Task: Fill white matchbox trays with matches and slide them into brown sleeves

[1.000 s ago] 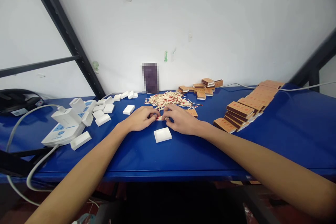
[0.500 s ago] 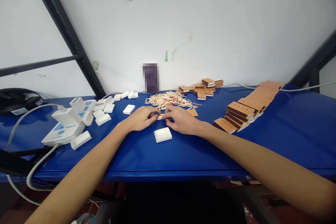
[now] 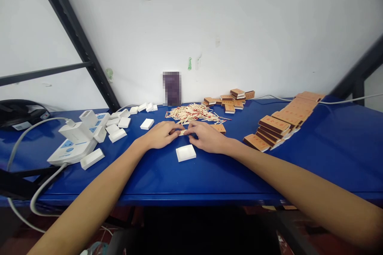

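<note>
Pinching a small bundle of matches point(image 3: 182, 132) on the blue table point(image 3: 209, 175), your left hand point(image 3: 160, 134) and right hand point(image 3: 207, 138) close on its ends. Light, thin, brittle sticks probably scatter easily; squeeze gently at both ends.

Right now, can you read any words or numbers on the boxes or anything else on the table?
No text can be read here.
Brown matchboxes: red print, too small to read.
Power strip: blue marks, too blurred.
Label on the black thing at left: too small.
Dark patch by the wall: blurred out.
</note>
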Available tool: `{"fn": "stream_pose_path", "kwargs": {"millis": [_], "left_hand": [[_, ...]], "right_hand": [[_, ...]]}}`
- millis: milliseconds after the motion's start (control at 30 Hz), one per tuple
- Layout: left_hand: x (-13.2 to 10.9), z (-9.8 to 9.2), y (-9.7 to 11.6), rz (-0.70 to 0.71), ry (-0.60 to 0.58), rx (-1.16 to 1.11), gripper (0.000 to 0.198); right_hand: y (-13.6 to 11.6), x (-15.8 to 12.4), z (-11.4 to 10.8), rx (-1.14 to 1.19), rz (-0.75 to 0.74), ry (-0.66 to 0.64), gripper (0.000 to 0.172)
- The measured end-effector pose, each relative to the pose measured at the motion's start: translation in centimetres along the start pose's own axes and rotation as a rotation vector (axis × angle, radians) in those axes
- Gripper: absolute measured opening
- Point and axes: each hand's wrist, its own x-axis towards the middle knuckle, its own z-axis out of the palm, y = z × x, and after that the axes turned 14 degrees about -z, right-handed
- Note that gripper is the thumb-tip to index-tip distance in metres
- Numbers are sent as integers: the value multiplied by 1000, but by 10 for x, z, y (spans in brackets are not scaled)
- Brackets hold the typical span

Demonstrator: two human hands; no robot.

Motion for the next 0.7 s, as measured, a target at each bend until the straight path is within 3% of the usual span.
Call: {"fn": "stream_pose_path", "kwargs": {"millis": [300,700], "left_hand": [[0,-1,2,-15,2,-5,34],[0,1,0,-12,12,4,32]], "right_hand": [[-4,0,-4,-27,33,41,20],[-9,1,-9,-16,131,-7,23]]}}
